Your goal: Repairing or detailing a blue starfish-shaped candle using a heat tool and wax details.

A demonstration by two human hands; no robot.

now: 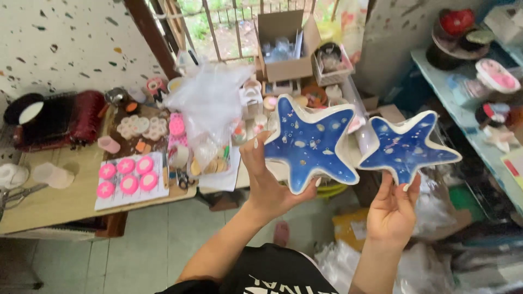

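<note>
My left hand holds up a blue star-shaped dish with a white rim, gripping its lower left arm. My right hand supports a second, slightly smaller blue star-shaped dish from underneath, fingers on its lower point. Both dishes face the camera, side by side and nearly touching, above the floor in front of a cluttered table.
A wooden table at left carries pink round moulds on white paper, scissors, a dark red rack and a clear plastic bag. An open cardboard box stands behind. A blue shelf with small items is at right.
</note>
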